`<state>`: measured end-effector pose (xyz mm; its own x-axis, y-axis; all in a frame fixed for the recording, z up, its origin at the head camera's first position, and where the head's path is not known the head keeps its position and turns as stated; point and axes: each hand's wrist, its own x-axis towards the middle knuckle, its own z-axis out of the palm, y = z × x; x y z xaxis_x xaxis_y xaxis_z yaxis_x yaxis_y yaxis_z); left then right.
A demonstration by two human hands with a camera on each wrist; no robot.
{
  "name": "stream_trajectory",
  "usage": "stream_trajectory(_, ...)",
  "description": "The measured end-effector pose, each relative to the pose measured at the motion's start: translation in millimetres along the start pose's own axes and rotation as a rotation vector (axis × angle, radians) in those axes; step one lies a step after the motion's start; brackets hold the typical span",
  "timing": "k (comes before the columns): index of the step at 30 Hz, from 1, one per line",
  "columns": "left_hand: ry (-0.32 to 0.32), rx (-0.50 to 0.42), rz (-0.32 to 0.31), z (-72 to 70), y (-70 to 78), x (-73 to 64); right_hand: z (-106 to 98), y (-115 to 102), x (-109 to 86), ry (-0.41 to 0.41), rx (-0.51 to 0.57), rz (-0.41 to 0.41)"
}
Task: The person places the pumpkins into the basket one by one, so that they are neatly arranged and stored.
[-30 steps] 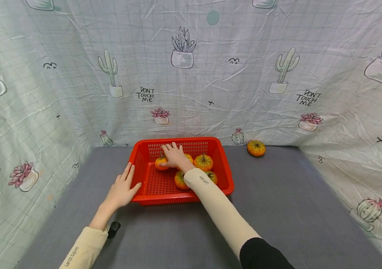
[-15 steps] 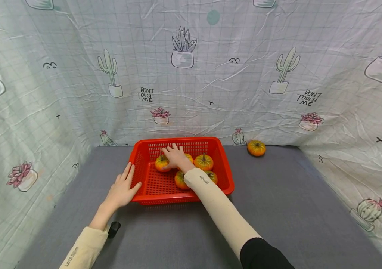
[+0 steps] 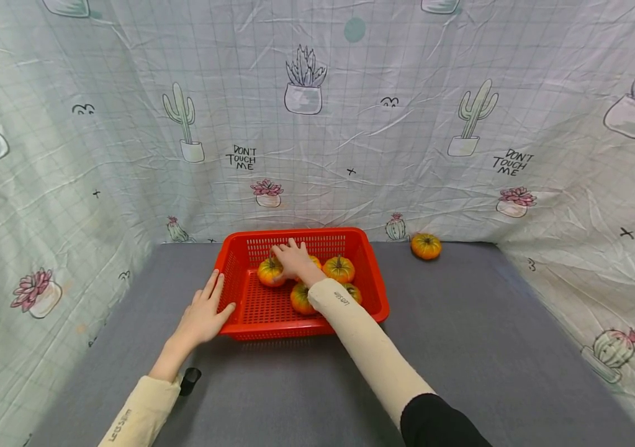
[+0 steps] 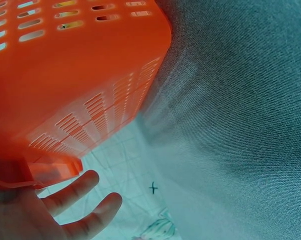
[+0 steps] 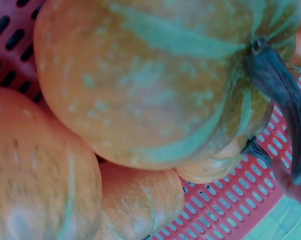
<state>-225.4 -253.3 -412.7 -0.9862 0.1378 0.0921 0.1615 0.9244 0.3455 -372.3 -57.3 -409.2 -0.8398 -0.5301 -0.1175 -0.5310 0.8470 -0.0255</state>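
Observation:
A red plastic basket [image 3: 317, 325] holds several small orange pumpkins with green streaks. My left hand [image 3: 200, 318] rests against the basket's left rim, fingers extended; the left wrist view shows these fingers [image 4: 78, 192] beside the rim. Inside the basket my right hand [image 3: 297, 261] lies next to the leftmost pumpkin [image 3: 269, 272], its thumb along that pumpkin's right side and its fingers spread above. More pumpkins [image 3: 339, 269] sit close together on the right half, partly hidden by the right forearm. From the right wrist, a large pumpkin [image 5: 155, 80] with a curved stem fills much of the view.
One more pumpkin [image 3: 426, 246] stands on the grey table [image 3: 462, 347], right of the basket by the back edge. A patterned cloth [image 3: 339, 155] hangs behind and along both sides. A small black object [image 3: 189, 380] shows beside the left wrist.
My right hand has shifted slightly right, and more of the leftmost pumpkin now shows. That pumpkin sits in the basket. The left hand and basket have stayed put.

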Motion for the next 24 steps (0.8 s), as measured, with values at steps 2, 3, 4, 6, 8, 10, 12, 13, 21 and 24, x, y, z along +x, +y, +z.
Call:
stream_trajectory(2,-0.001,-0.001,-0.002,-0.4,-0.1,0.0,-0.8,-0.2,-0.1,0.005,-0.001,-0.004)
stream_trajectory(3,-0.002,-0.001,-0.002,-0.5,-0.1,-0.1,-1.1,-0.3,-0.4,0.009,0.001,-0.006)
stream_trajectory(4,-0.004,-0.003,-0.003,-0.6,0.1,-0.2,-1.6,-0.3,-0.7,0.012,0.006,-0.008)
stream_trajectory(6,-0.006,-0.003,-0.005,-0.4,0.2,-0.3,-3.0,0.2,-1.7,0.018,0.003,-0.014)
stream_trajectory(8,-0.009,-0.003,-0.005,-0.1,-0.1,-0.3,-6.1,0.6,-3.8,0.027,0.011,-0.023)
stream_trajectory(10,-0.007,-0.003,-0.006,0.7,-0.2,-0.3,-10.1,1.4,-6.8,0.037,0.009,-0.038)
stream_trajectory(12,-0.004,0.0,-0.007,2.0,-0.3,0.0,-13.8,3.1,-10.7,0.05,0.009,-0.05)
stream_trajectory(13,-0.003,-0.001,-0.007,2.5,-0.2,0.1,-15.6,4.2,-12.8,0.057,0.015,-0.058)
stream_trajectory(21,-0.009,-0.004,-0.014,4.3,0.8,-1.1,-36.2,13.4,-38.0,0.13,0.071,-0.102)
stream_trajectory(24,-0.007,-0.005,-0.015,4.0,1.0,-2.3,-43.7,17.1,-48.1,0.166,0.095,-0.132)
